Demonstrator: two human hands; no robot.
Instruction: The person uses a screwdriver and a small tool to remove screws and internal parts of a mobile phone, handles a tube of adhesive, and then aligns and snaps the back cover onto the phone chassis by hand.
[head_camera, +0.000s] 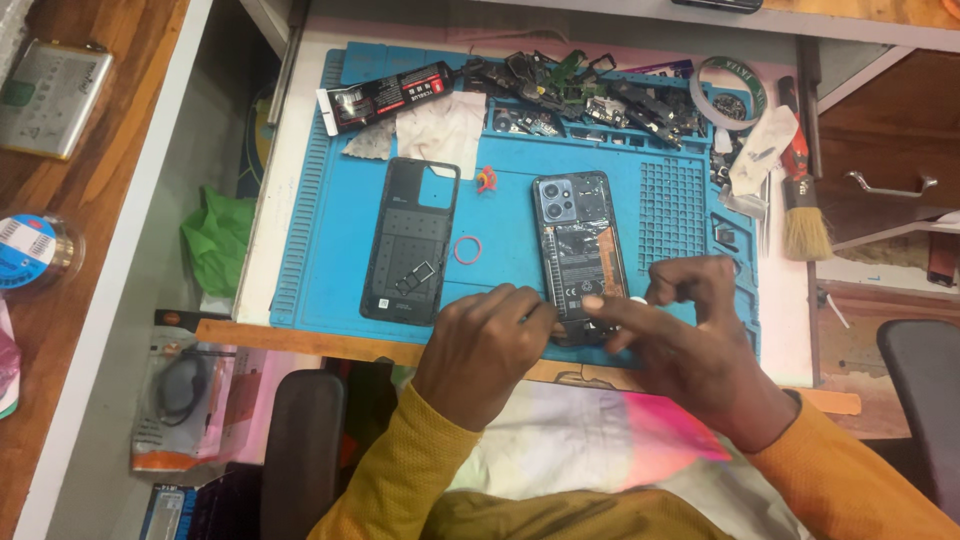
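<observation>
An opened phone (578, 245) lies back-up on a blue repair mat (320, 250), its battery and camera block exposed. My left hand (485, 345) rests curled at the phone's lower left corner, fingertips touching its edge. My right hand (690, 340) reaches across the phone's lower end, index finger pressing on its bottom part. Left of the phone lies its removed black back cover (412, 240), inner side up, with a small SIM tray (415, 278) on it. A pink rubber ring (467, 250) sits between cover and phone.
Several loose phone parts (590, 95) fill the mat's top trays. A black glue tube (385, 97), white cloth (440, 128), tape roll (728, 85), brush (803, 215) and small orange piece (486, 180) lie around. A wooden desk (70, 320) stands at left.
</observation>
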